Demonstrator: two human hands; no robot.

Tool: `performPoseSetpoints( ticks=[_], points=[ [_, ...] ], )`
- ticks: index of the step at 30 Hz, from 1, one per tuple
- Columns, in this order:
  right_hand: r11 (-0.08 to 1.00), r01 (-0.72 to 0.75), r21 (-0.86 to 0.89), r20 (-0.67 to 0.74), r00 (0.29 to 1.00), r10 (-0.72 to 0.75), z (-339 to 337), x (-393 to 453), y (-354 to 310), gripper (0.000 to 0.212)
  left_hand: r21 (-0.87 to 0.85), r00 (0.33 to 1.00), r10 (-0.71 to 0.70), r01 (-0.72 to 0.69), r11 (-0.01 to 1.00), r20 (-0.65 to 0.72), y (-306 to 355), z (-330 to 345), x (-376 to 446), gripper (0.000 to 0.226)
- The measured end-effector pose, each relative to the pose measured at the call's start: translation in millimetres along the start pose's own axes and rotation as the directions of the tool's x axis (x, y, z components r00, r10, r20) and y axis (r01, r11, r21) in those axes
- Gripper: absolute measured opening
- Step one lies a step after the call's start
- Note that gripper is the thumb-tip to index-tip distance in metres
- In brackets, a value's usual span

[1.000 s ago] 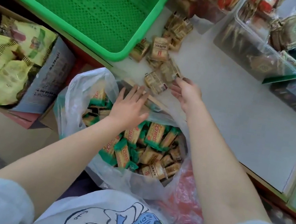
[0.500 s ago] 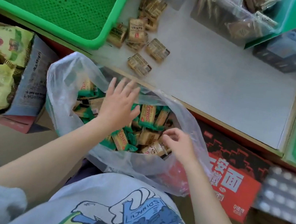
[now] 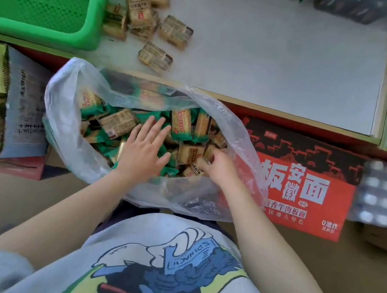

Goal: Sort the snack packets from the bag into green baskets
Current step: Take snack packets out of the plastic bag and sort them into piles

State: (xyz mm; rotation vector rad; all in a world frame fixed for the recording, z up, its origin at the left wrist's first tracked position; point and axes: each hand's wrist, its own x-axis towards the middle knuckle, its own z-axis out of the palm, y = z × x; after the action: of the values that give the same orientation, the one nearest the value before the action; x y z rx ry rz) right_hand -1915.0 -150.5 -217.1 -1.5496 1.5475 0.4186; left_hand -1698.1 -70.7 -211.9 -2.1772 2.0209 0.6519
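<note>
Snack packets (image 3: 185,125) fill the bag (image 3: 67,112) — right hand (image 3: 219,167) pinching one, left hand (image 3: 144,150) flat, fingers spread — next, probably lift it to the basket (image 3: 87,40).

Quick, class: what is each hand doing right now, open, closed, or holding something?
Left hand: open, fingers spread flat over the packets in the plastic bag.
Right hand: curled, pinching a brown snack packet in the bag.
</note>
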Motion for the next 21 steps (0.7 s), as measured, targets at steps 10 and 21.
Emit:
performPoseSetpoints(
  ticks=[10,21],
  points=[
    [0.754,-0.033,0.656,0.118,0.991,-0.059,-61,-35,-27,0.029,-0.150,0.998,-0.049,0.044,0.988,-0.034,-1,-6,3,0.067],
    [0.532,0.067,0.844,-0.104,0.994,0.040,-116,50,-137,0.028,-0.222,0.999,-0.044,0.041,0.974,-0.008,-17,-18,10,0.067]
  ],
)
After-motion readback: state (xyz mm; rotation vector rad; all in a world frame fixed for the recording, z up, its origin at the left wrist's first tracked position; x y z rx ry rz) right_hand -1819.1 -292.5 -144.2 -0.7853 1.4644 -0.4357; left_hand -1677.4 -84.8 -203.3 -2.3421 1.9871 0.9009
